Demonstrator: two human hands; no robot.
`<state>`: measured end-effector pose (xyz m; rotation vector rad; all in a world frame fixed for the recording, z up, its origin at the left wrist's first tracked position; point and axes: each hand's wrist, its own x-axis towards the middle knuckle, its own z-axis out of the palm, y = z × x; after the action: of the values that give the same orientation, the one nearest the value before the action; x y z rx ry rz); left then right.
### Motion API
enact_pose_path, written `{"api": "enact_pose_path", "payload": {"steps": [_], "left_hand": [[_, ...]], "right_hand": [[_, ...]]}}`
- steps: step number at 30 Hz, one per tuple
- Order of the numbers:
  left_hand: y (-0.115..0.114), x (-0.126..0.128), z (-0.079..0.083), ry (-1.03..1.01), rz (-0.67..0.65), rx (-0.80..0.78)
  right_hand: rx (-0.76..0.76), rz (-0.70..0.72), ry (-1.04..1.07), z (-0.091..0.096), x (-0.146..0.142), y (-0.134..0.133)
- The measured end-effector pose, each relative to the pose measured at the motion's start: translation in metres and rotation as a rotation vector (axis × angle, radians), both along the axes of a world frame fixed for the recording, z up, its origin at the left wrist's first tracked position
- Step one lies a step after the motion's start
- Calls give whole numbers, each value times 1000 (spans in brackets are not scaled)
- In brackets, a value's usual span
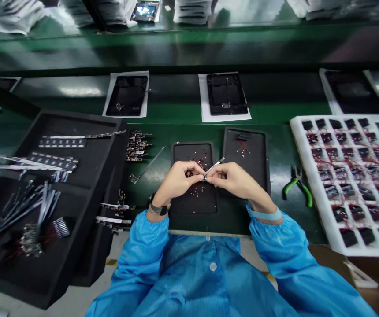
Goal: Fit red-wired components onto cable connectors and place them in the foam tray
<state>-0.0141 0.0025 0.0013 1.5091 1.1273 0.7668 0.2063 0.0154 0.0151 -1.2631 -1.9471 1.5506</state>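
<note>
My left hand [181, 179] and my right hand [232, 178] meet fingertip to fingertip over a small black tray [194, 207]. Between them is a thin flex cable [216, 164], its pale strip sticking up to the right. The fingers of both hands are pinched at its lower end, where a tiny part is mostly covered. Beneath lie several small parts with red wires [198, 189]. A second black tray [262, 154], partly under my right hand, holds a black piece with red wires [242, 140]. Left of my left hand lies another flex cable [148, 164].
Green-handled pliers [297, 185] lie beside a white foam tray [297, 132] of black wired parts. Large black bins [87, 176] with cables stand at left, near bundled small boards [137, 145]. Black panels [128, 94] on white sheets line the back, below a shelf edge [176, 48].
</note>
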Motion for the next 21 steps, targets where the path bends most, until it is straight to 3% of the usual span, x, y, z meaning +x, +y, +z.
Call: {"api": "enact_pose_path", "payload": {"steps": [12, 21], "left_hand": [[2, -3, -2, -179, -36, -184], [0, -2, -3, -200, -50, -219]], "right_hand": [[-68, -1, 94, 4, 0, -5], [-76, 31, 136, 4, 3, -5]]}}
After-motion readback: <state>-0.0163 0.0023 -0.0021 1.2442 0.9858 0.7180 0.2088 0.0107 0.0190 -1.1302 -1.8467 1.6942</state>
